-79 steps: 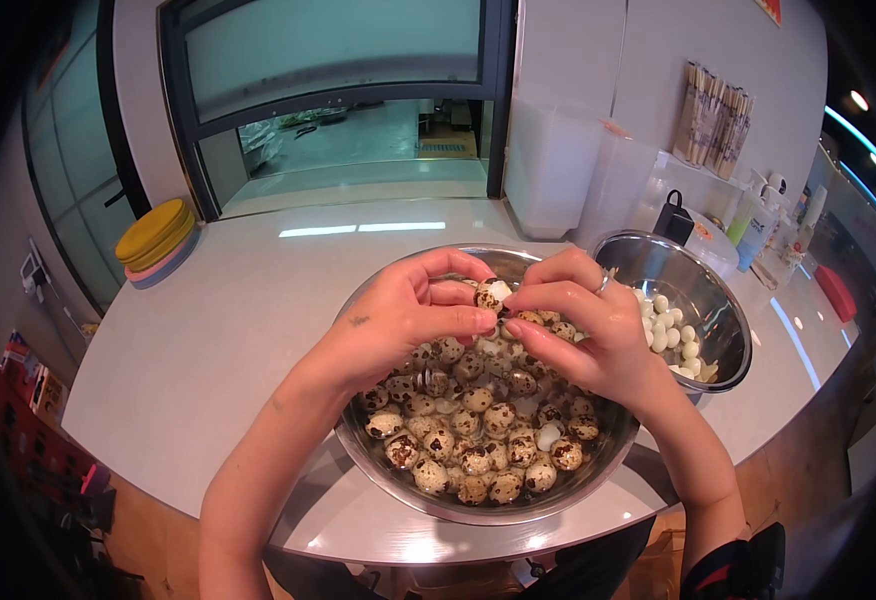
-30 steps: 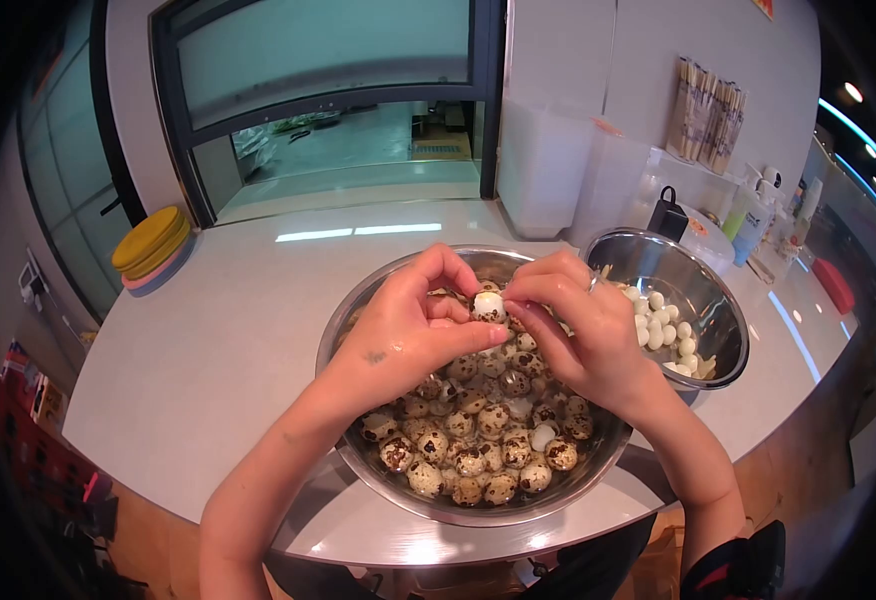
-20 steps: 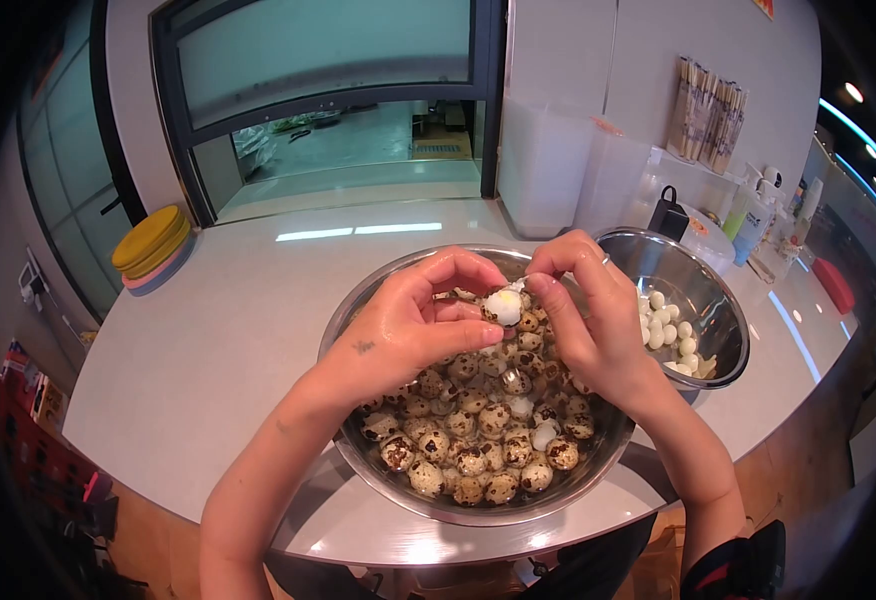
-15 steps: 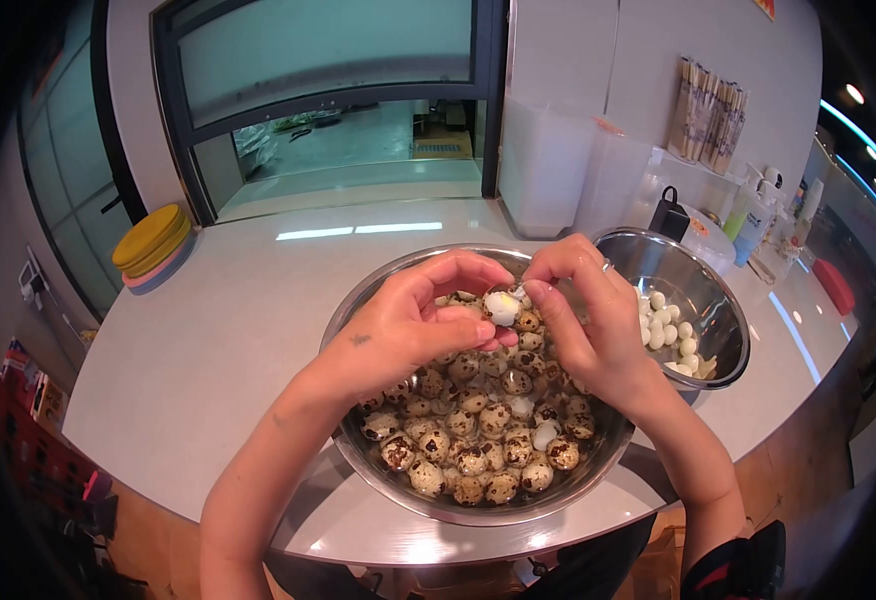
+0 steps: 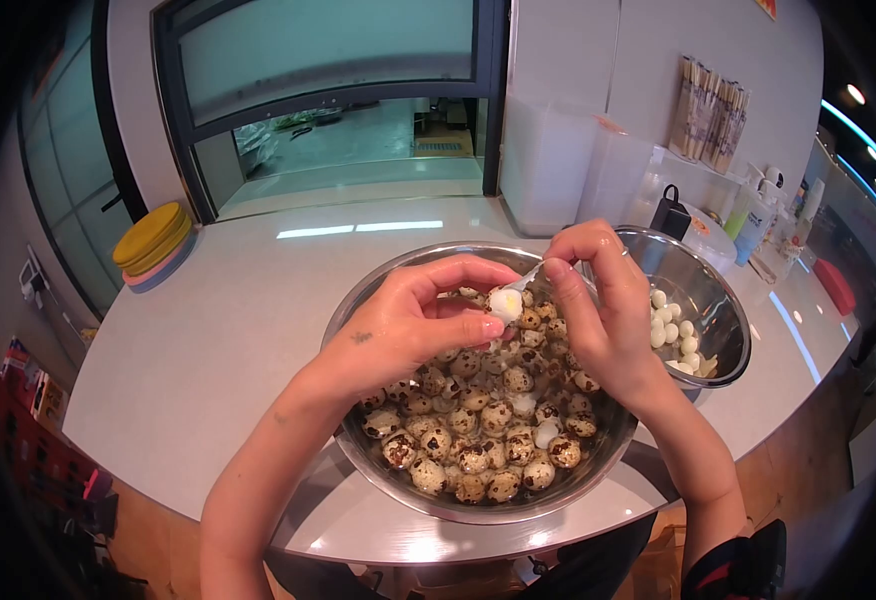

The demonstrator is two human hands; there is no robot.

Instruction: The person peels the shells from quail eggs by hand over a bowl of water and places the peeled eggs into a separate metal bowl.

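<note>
Between the fingers and thumb of my left hand [image 5: 413,315] is a partly peeled quail egg [image 5: 505,304], its white bared and a yellowish patch showing. My right hand [image 5: 596,300] pinches a strip of eggshell [image 5: 530,277] that stretches away from the egg. Both hands are over a large steel bowl [image 5: 478,517] of water, full of speckled quail eggs [image 5: 473,425] in their shells, with some pale shell pieces among them. To the right, a smaller steel bowl [image 5: 733,350] contains several peeled white eggs [image 5: 670,322] and some yellowish scraps.
Both bowls stand on a white counter [image 5: 228,340]. Stacked yellow, pink and blue plates [image 5: 155,245] sit at the far left. White plastic bins [image 5: 548,180], a black box with a loop [image 5: 670,215] and pump bottles [image 5: 755,220] line the back right, below wrapped chopsticks [image 5: 708,112].
My right hand has drawn up and slightly right, pulling a strip of shell off the egg. More white shows on the egg, while my left hand has stayed nearly in place.
</note>
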